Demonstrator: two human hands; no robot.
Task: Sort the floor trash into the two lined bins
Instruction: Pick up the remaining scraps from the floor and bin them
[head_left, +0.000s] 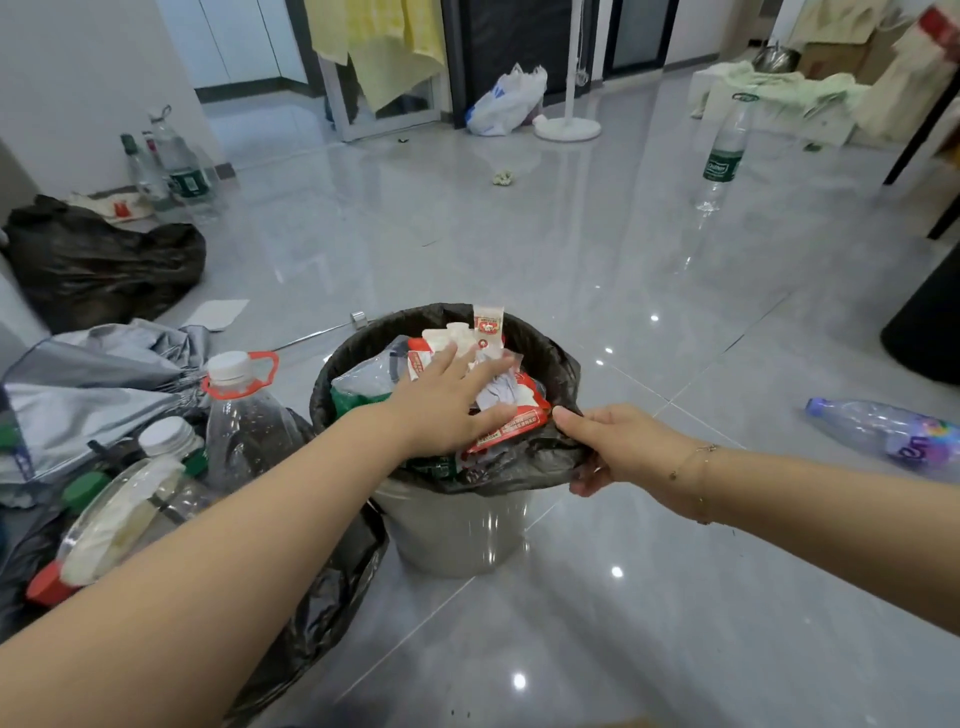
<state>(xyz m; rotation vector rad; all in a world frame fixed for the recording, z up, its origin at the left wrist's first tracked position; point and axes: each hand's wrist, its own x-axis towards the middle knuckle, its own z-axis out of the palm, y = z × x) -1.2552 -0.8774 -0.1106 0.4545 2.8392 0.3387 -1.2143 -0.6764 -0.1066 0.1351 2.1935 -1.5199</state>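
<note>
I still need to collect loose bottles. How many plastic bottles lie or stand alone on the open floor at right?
2: one bottle upright far right, one bottle lying near right. Others are clustered at left.

A white stand (567, 127) with a round base rises from the glossy grey tiled floor (649, 597) at the far end of the room, just right of a dark doorway (511, 31). Yellow cloths (387, 36) hang over a pale metal rack (374, 114) to the left of that doorway, while pale green fabric (779, 96) lies heaped on white furniture (722, 111) at far right, beside a cardboard box (841, 57). At near left, a folded grey umbrella (93, 379) lies on the tiles.
</note>
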